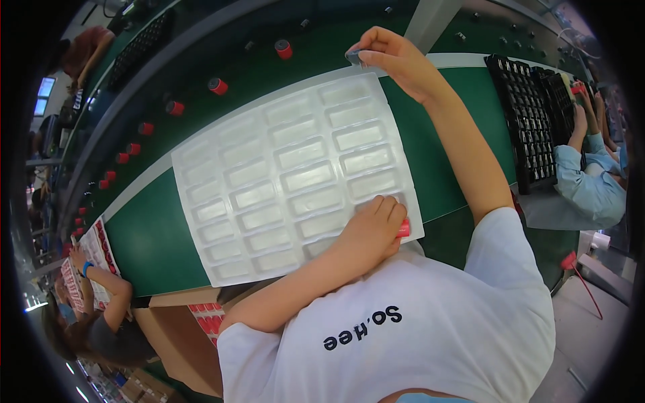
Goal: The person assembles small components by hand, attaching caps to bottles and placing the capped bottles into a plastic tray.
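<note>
A white plastic tray [259,176] with rows of rectangular pockets lies on the green work surface in front of me. My left hand [373,228] rests at its near right corner, fingers curled round a small red cylindrical piece [404,229]. Most of that piece is covered by the fingers. Beyond the tray's far right corner, my right hand [396,60] is raised at the edge of the belt. Thumb and fingers there pinch a small dark grey part [354,58] with thin metal bits below it. The tray pockets I can see hold nothing.
Red cylindrical pieces [218,86] stand in a line along the dark green belt [336,33], with small metallic parts farther off. A black rack [527,121] stands at right beside a co-worker [591,181]. Another person [107,295] works at left, near an open cardboard box [178,342].
</note>
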Action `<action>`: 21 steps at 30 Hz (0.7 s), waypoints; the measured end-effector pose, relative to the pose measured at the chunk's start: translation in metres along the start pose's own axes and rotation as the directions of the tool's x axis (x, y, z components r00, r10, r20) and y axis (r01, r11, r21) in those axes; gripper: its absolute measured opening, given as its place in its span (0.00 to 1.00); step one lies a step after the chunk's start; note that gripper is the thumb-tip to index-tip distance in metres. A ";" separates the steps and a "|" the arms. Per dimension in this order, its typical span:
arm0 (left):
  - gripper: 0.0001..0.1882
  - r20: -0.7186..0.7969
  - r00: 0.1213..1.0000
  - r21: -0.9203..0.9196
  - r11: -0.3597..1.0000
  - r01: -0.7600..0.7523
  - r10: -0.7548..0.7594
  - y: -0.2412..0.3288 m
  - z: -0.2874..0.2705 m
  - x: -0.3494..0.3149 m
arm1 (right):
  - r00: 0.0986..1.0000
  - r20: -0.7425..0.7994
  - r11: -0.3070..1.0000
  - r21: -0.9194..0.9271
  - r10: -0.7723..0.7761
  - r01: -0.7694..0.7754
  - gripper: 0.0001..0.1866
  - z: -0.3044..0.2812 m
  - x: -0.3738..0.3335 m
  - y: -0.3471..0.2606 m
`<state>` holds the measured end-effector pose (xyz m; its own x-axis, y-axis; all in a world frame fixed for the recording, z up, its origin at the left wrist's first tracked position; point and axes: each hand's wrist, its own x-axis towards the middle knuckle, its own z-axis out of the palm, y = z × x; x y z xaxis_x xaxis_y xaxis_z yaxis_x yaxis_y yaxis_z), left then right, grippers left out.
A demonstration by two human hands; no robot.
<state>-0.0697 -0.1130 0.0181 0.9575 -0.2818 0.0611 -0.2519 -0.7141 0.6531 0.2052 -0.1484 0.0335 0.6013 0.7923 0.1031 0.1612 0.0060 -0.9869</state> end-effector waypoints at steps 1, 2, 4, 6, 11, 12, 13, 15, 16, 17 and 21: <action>0.16 0.036 0.997 -0.170 0.982 0.078 -0.073 0.001 -0.011 -0.001 | 0.999 0.019 0.992 0.119 -0.036 0.033 0.07 0.001 -0.007 0.001; 0.16 0.083 0.987 -0.333 0.930 0.159 -0.139 0.000 -0.020 -0.002 | 0.997 0.035 0.970 0.236 -0.073 0.063 0.07 0.004 -0.012 0.001; 0.17 -0.016 0.986 -0.607 0.785 0.123 -0.168 -0.014 -0.027 -0.003 | 0.993 0.056 0.944 0.320 -0.100 0.077 0.07 0.012 -0.018 -0.001; 0.18 -0.055 0.957 -0.938 0.344 0.048 -0.284 -0.027 -0.045 -0.005 | 0.989 0.084 0.912 0.403 -0.125 0.081 0.07 0.024 -0.028 -0.008; 0.21 -0.157 0.864 -0.950 -0.168 -0.265 -0.479 -0.050 -0.075 -0.002 | 0.975 0.092 0.939 0.302 -0.200 0.164 0.16 0.051 -0.046 -0.039; 0.21 -0.167 0.856 -0.948 -0.160 -0.276 -0.488 -0.053 -0.074 -0.005 | 0.963 0.080 0.945 0.230 -0.257 0.233 0.15 0.056 -0.049 -0.042; 0.20 -0.150 0.857 -0.931 -0.221 -0.290 -0.493 -0.056 -0.073 -0.006 | 0.950 0.079 0.929 0.246 -0.302 0.275 0.14 0.061 -0.052 -0.047; 0.19 -0.138 0.857 -0.910 -0.278 -0.308 -0.497 -0.059 -0.072 -0.008 | 0.933 0.084 0.925 0.190 -0.350 0.329 0.14 0.074 -0.055 -0.052; 0.18 -0.131 0.869 -0.881 -0.345 -0.322 -0.476 -0.058 -0.071 -0.009 | 0.918 0.083 0.917 0.129 -0.388 0.376 0.14 0.079 -0.056 -0.053; 0.17 -0.126 0.882 -0.848 -0.412 -0.334 -0.454 -0.056 -0.069 -0.009 | 0.904 0.087 0.905 0.122 -0.419 0.408 0.13 0.084 -0.056 -0.054; 0.17 -0.177 0.854 -0.835 -0.385 -0.393 -0.489 -0.045 -0.073 -0.005 | 0.868 0.120 0.875 0.011 -0.482 0.484 0.12 0.094 -0.058 -0.054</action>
<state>-0.0526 -0.0329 0.0437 0.9658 0.2220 -0.1340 -0.1624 0.9206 0.3552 0.0884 -0.1372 0.0694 0.3504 0.7581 0.5500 0.4233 0.3956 -0.8150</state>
